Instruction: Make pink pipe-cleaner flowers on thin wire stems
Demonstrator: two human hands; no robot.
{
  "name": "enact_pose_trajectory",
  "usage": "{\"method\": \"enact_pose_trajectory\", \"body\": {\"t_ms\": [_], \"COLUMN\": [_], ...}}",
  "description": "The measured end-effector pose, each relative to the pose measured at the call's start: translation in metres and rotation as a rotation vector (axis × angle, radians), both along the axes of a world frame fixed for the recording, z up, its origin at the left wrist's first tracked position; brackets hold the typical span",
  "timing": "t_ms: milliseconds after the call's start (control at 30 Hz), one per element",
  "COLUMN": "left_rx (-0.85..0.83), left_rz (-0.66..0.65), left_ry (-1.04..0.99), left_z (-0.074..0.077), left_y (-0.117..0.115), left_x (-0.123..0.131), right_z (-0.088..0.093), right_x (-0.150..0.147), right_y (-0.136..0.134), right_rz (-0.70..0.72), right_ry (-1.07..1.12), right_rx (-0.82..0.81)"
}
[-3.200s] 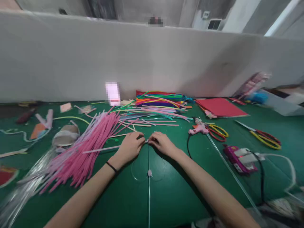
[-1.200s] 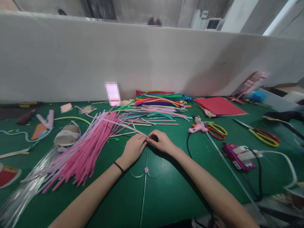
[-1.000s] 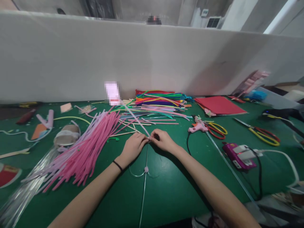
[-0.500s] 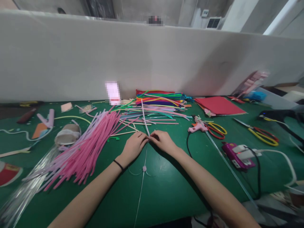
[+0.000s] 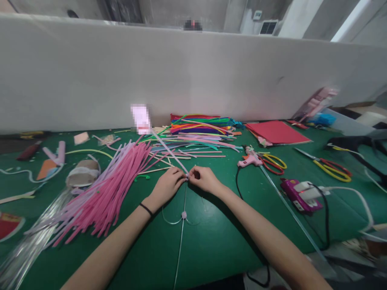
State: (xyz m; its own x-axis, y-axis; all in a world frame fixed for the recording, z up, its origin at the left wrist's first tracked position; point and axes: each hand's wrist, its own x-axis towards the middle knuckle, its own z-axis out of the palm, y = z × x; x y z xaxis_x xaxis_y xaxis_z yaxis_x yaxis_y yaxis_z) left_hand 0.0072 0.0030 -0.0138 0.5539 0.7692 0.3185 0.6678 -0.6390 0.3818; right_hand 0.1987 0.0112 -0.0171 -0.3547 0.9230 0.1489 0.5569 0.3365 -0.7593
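My left hand (image 5: 169,183) and my right hand (image 5: 204,180) meet at the middle of the table, fingertips pinched together on the near end of a pale lilac pipe cleaner (image 5: 171,151). Its free length slants up and to the left, away from me. Below the fingertips a thin pale strand (image 5: 180,245) runs down toward me, with a small lilac knob (image 5: 184,215) on it and fine curved wires spreading from either side. What exactly lies between the fingertips is too small to make out.
Pink and lilac pipe cleaners (image 5: 111,193) lie heaped at left, with coloured bundles (image 5: 202,127) behind. At right are a pink glue gun (image 5: 250,157), scissors (image 5: 332,169), red sheets (image 5: 278,133) and a purple power strip (image 5: 299,197) with cables. A white partition (image 5: 181,72) closes off the back.
The pipe cleaner's free end has swung from nearly upright over to the left. Both hands keep their pinch at about the same spot.
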Motion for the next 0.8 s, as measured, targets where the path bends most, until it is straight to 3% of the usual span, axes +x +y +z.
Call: {"method": "enact_pose_trajectory", "body": {"t_ms": [367, 800], "left_rx": [-0.034, -0.091], "left_rz": [0.059, 0.115], "left_ry": [-0.054, -0.133], "left_z": [0.0, -0.01], "left_y": [0.001, 0.007], "left_x": [0.005, 0.008], "right_z": [-0.005, -0.006], "right_x": [0.004, 0.005], "right_y": [0.001, 0.002], "right_rz": [0.08, 0.086], "right_ry": [-0.069, -0.085], "right_rx": [0.162, 0.152]}}
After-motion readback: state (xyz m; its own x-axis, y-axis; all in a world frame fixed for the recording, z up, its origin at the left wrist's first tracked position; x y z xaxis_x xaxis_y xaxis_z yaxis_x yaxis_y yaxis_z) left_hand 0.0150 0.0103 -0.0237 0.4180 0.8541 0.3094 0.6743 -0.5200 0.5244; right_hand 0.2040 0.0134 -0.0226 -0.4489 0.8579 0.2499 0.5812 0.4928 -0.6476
